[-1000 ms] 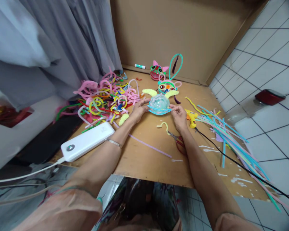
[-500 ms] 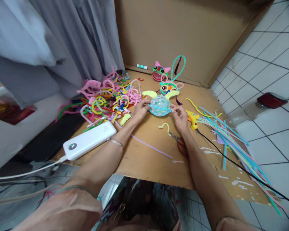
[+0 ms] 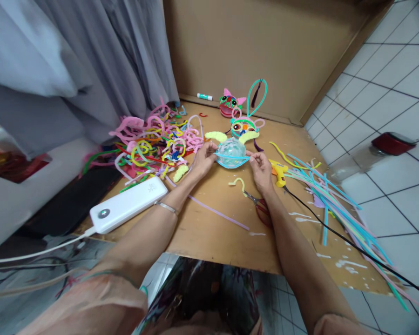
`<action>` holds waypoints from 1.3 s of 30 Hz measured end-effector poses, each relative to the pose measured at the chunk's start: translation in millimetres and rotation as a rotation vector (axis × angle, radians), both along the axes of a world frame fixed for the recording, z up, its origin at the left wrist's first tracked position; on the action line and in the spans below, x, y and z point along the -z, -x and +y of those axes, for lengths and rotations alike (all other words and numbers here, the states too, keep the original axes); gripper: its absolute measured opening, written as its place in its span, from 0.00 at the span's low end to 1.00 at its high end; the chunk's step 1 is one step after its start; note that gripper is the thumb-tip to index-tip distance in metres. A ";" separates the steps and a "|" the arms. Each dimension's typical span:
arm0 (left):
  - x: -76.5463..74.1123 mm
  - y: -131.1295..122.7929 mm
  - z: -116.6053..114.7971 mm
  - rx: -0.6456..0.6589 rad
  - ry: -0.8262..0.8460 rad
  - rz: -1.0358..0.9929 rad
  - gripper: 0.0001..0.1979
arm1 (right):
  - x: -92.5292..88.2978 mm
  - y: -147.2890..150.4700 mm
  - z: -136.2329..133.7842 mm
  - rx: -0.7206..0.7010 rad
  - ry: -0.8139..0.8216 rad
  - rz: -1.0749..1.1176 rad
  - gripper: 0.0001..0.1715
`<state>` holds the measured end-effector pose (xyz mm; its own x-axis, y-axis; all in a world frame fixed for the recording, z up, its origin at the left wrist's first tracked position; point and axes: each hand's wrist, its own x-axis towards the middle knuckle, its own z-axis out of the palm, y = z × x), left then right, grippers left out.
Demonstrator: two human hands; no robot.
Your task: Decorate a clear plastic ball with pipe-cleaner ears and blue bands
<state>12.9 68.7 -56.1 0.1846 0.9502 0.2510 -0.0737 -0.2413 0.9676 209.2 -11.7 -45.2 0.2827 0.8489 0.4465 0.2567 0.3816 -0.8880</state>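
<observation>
A blue pipe cleaner point(image 3: 232, 158) stretches between my two hands, across the front of a clear rounded shell point(image 3: 231, 148) with a blue rim. My left hand point(image 3: 205, 159) pinches its left end, and my right hand point(image 3: 260, 168) pinches the right end. Two fuzzy pale-yellow ear shapes point(image 3: 215, 136) stand up at the shell's back. Close to my right wrist lie red-handled scissors point(image 3: 263, 210), partly hidden by the forearm, with a curled pale-yellow pipe cleaner point(image 3: 238, 180) at their tips. Whether the fingers also touch the shell, I cannot tell.
Left is a tangled pile of coloured pipe cleaners point(image 3: 153, 139) and a white power bank point(image 3: 129, 204). A yellow glue gun point(image 3: 280, 173), its black cable and a bundle of straight pipe cleaners point(image 3: 342, 214) lie right. Behind stand two decorated animal heads point(image 3: 227, 108). A lilac pipe cleaner point(image 3: 218, 212) lies in front.
The blue pipe cleaner now runs a little straighter and lower across the shell's front. Both hands keep their pinch, and the view has shifted very slightly.
</observation>
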 end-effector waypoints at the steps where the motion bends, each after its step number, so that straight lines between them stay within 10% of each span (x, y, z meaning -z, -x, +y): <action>1: -0.4 0.1 -0.4 0.003 -0.001 0.000 0.15 | -0.4 -0.2 -0.6 -0.001 -0.001 -0.004 0.20; 22: -9.1 -1.6 -5.7 0.009 0.138 -0.142 0.09 | 7.8 -2.8 4.4 0.090 0.025 0.044 0.18; 39: -2.6 11.5 -2.4 0.172 0.258 -0.251 0.25 | 14.6 -5.8 8.6 0.060 0.025 0.149 0.18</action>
